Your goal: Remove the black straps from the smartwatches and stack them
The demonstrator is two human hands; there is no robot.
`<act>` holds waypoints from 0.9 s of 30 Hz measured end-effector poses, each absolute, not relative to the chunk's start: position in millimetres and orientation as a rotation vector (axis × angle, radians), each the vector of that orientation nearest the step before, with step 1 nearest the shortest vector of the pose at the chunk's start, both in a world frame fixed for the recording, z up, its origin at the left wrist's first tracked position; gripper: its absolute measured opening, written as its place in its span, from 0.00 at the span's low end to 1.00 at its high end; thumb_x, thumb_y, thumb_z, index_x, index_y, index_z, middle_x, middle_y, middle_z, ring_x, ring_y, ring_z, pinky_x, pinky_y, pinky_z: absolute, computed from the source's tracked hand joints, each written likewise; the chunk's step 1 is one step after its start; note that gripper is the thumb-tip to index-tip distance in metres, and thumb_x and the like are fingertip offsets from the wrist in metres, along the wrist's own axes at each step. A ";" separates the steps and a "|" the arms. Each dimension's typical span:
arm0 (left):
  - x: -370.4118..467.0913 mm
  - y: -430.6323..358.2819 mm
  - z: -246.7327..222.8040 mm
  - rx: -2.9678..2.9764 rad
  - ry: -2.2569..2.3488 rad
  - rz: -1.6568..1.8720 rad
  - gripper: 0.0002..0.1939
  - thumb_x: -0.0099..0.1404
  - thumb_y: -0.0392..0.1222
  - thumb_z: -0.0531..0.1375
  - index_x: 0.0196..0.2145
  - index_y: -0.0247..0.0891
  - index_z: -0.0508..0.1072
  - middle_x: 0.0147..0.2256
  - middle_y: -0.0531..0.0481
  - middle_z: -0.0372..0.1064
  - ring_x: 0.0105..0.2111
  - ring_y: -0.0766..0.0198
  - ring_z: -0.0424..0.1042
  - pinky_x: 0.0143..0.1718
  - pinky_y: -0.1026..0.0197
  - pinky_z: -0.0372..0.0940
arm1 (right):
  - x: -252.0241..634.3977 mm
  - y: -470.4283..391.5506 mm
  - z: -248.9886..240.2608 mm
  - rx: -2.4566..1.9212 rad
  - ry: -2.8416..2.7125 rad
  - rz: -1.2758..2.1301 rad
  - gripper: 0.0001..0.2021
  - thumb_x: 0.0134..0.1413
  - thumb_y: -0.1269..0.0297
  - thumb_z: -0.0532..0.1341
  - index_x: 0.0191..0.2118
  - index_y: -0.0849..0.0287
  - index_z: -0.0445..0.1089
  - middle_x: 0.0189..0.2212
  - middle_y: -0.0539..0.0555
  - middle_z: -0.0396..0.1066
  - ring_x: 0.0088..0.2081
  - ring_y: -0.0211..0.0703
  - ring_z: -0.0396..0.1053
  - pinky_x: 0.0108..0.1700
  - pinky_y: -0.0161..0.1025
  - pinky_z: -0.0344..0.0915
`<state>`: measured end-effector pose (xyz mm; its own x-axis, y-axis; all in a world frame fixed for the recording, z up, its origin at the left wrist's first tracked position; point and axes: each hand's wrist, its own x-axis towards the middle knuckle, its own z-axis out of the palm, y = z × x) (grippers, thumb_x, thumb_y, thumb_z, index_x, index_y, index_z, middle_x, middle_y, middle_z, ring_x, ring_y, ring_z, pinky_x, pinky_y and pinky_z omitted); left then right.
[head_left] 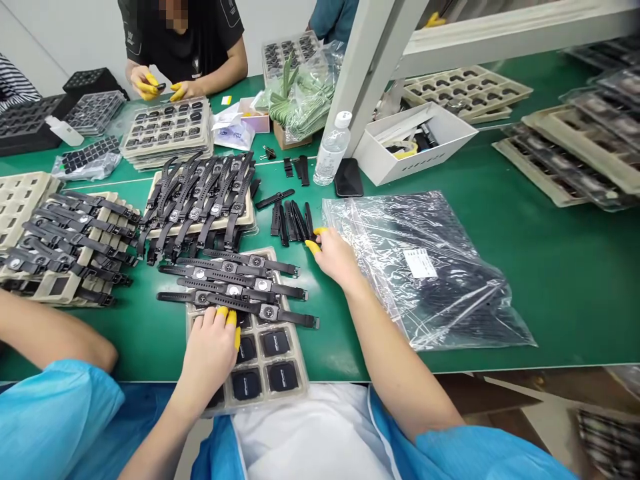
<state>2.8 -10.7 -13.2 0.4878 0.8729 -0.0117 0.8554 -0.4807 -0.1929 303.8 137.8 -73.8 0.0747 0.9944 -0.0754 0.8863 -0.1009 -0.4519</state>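
Now the right hand (pixel 336 257), thumb and forefinger apart, is at loose straps (pixel 295 223), probably bunched for reach; the left hand (pixel 213 343), grip unclear, sits over the tray (pixel 264 359).

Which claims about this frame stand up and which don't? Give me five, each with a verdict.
1. The right hand is at the loose black straps. True.
2. The left hand is at the water bottle. False: the left hand is over the tray in front of the person, and the water bottle stands farther back.
3. Strapped watches lie across the tray's far part. True.
4. The clear plastic bag lies to the left of the tray. False: the clear plastic bag lies to its right.
5. The water bottle stands upright. True.
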 end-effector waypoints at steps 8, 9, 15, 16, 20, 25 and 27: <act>-6.4 2.1 -4.7 -2.673 -1.508 0.165 0.08 0.70 0.30 0.56 0.36 0.38 0.75 0.36 0.43 0.73 0.38 0.50 0.70 0.38 0.50 0.69 | 312.7 135.8 -76.9 -2.021 -1.956 0.545 0.11 0.67 0.66 0.54 0.49 0.59 0.72 0.50 0.65 0.72 0.39 0.54 0.73 0.38 0.46 0.63; -7.6 4.4 0.1 -2.712 -1.506 0.139 0.08 0.68 0.29 0.57 0.37 0.38 0.74 0.36 0.44 0.73 0.38 0.51 0.70 0.38 0.51 0.69 | 314.2 136.4 -77.9 -2.014 -1.937 0.546 0.12 0.67 0.66 0.54 0.48 0.59 0.72 0.50 0.65 0.73 0.39 0.54 0.73 0.38 0.46 0.64; 3.3 29.7 45.7 -2.825 -1.548 -0.402 0.13 0.69 0.29 0.53 0.45 0.40 0.71 0.41 0.44 0.75 0.41 0.52 0.73 0.42 0.51 0.72 | 318.1 135.3 -64.7 -1.777 -1.488 0.338 0.10 0.63 0.64 0.55 0.45 0.58 0.70 0.49 0.66 0.71 0.47 0.58 0.72 0.46 0.50 0.69; 8.6 36.8 51.0 -2.852 -1.588 -0.514 0.12 0.70 0.31 0.53 0.48 0.40 0.70 0.42 0.44 0.76 0.42 0.53 0.74 0.43 0.52 0.72 | 316.7 133.2 -59.2 -1.679 -1.388 0.290 0.09 0.64 0.62 0.56 0.45 0.58 0.69 0.50 0.66 0.70 0.50 0.58 0.71 0.49 0.51 0.69; 35.2 76.0 42.8 -2.954 -1.884 -0.915 0.09 0.74 0.42 0.56 0.50 0.42 0.67 0.42 0.45 0.77 0.39 0.55 0.78 0.39 0.55 0.73 | 299.1 119.4 -37.0 -1.298 -1.038 0.496 0.09 0.68 0.54 0.57 0.47 0.52 0.63 0.44 0.59 0.73 0.46 0.51 0.74 0.49 0.50 0.70; 62.3 118.8 -15.8 -3.019 -1.967 -1.391 0.13 0.73 0.37 0.56 0.54 0.40 0.62 0.43 0.43 0.77 0.43 0.56 0.79 0.45 0.53 0.75 | 256.8 96.2 -30.0 -1.049 -0.954 1.246 0.14 0.66 0.47 0.61 0.45 0.49 0.62 0.24 0.44 0.66 0.20 0.38 0.59 0.24 0.37 0.58; 65.2 122.5 -34.1 -3.068 -1.832 -1.455 0.17 0.72 0.34 0.54 0.57 0.40 0.62 0.50 0.40 0.75 0.49 0.55 0.78 0.51 0.50 0.75 | 241.9 88.5 -32.6 -0.969 -0.980 1.476 0.15 0.66 0.45 0.61 0.42 0.51 0.64 0.21 0.43 0.64 0.20 0.38 0.58 0.24 0.37 0.56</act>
